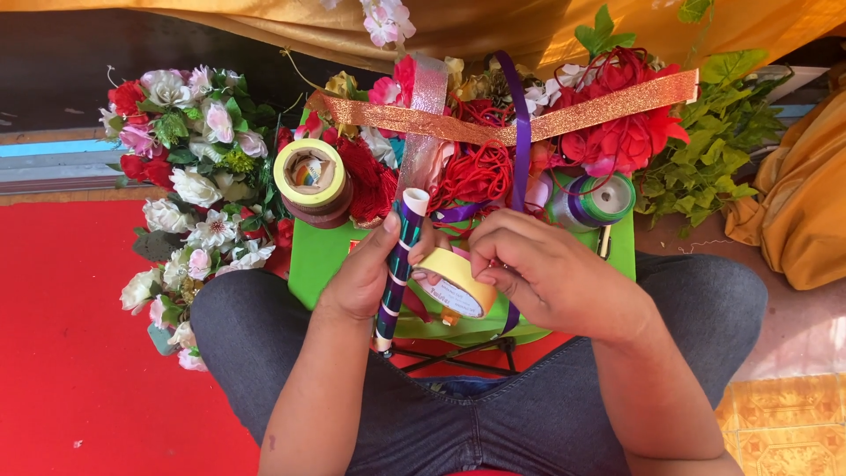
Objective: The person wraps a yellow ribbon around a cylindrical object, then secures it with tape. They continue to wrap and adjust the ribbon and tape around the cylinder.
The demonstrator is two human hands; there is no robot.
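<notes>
My left hand (368,273) grips a white tube wrapped in green and dark ribbon (398,264), held upright and slightly tilted over my lap. My right hand (551,275) holds a roll of pale yellow tape (456,282) against the tube, fingers curled over its rim. Both hands are above a green tray (310,256) resting on my knees. A purple ribbon (522,141) runs down from the pile toward my right hand.
On the tray lie stacked tape rolls (311,179), a green and purple ribbon spool (592,201), red cord, red fabric flowers (621,132) and a glittery orange ribbon (529,119). White, pink and red artificial flowers (189,176) lie left on the red carpet (70,335). Green leaves (705,141) and orange cloth are right.
</notes>
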